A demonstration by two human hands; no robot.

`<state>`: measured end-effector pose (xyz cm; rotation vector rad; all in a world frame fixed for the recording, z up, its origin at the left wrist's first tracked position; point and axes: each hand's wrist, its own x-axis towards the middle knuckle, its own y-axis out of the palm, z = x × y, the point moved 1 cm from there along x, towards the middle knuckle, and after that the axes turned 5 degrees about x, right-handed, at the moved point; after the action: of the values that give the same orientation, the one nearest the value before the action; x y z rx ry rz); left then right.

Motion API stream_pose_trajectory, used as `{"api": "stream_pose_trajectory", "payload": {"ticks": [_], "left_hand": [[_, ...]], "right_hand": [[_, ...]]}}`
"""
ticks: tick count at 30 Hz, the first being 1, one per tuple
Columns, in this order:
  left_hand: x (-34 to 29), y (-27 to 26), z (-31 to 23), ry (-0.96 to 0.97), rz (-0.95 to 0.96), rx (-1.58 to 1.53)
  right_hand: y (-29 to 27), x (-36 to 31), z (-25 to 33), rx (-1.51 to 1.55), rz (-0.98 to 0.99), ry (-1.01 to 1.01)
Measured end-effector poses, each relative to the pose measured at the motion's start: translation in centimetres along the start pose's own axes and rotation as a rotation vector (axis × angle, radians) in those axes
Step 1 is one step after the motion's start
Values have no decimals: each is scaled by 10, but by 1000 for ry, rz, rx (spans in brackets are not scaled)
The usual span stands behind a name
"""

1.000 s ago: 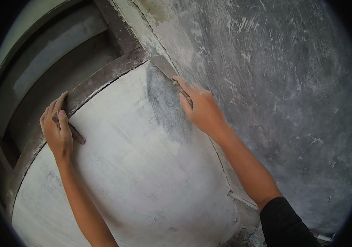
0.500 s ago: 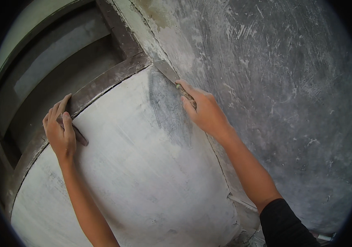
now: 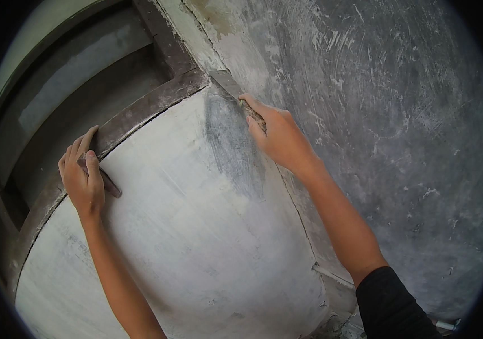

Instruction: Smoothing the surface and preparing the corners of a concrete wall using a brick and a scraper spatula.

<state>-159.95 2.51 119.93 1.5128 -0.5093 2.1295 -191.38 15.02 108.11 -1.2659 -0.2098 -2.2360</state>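
Note:
My right hand (image 3: 280, 138) is closed round the worn handle of a putty knife (image 3: 227, 86). The flat metal blade lies at the corner where the pale wall panel (image 3: 179, 226) meets the dark window frame (image 3: 145, 110) and the grey wall (image 3: 388, 141). Below the blade, a dark grey patch (image 3: 230, 144) marks the panel. My left hand (image 3: 83, 183) rests at the frame's edge, with its fingers over the wood. Between its thumb and fingers sits a dark brown flat piece (image 3: 110, 185), whose kind I cannot make out.
Behind the frame lies a recess with dark slats (image 3: 77, 85). A cracked seam (image 3: 293, 206) runs down between the panel and the grey wall. Low on the right, a pale pipe-like piece (image 3: 334, 275) sticks out near rubble.
My right hand and the putty knife have shifted slightly up and left along the corner, uncovering more of the dark patch. My left hand stays in place.

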Motion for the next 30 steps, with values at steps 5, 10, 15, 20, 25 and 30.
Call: {"api": "stream_pose_trajectory", "payload": {"ticks": [5, 10, 15, 20, 25, 30], "left_hand": [[3, -5, -4, 12, -8, 8], [0, -3, 1, 2, 3, 2], [1, 1, -1, 23, 9, 6], [1, -4, -3, -9, -14, 15], [1, -1, 1, -18, 41, -21], [-1, -3, -1, -3, -7, 9]], "right_hand": [[6, -8, -11, -28, -55, -124], [7, -8, -7, -49, -22, -124], [0, -3, -4, 6, 2, -59], [9, -8, -16, -46, -63, -169], [4, 14, -3, -78, -62, -78], [17, -16, -17, -95, -88, -214]]}}
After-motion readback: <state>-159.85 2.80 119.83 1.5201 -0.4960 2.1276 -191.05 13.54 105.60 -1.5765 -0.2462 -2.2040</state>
